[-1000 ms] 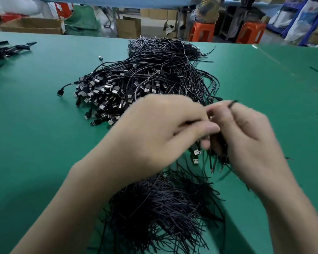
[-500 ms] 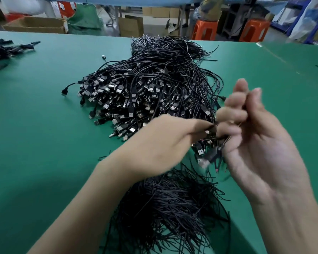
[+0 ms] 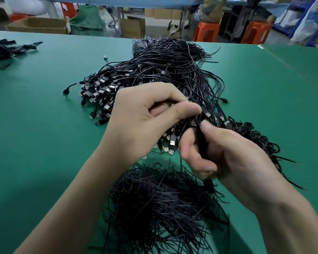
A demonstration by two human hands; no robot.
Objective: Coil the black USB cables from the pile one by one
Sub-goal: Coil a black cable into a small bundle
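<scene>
A big pile of black USB cables (image 3: 154,74) lies on the green table (image 3: 35,134), their plugs bunched at its near left side. My left hand (image 3: 145,121) hovers over the pile's near edge, thumb and forefinger pinching one cable just behind its USB plug (image 3: 206,112). My right hand (image 3: 218,154) is curled round a black bundle of cable (image 3: 202,149) that runs down through the fist and sticks out below it. Coiled cables (image 3: 255,136) lie in a row just right of my right hand.
A heap of thin black ties (image 3: 163,208) lies close in front of me under my wrists. More black cables (image 3: 6,50) sit at the far left. Cardboard boxes (image 3: 37,24) and orange stools (image 3: 206,32) stand beyond the table's far edge.
My right hand has turned over and closed from fingers up into a fist round the cable. My left hand rose over the pile and now pinches a cable by its plug. The camera moved closer.
</scene>
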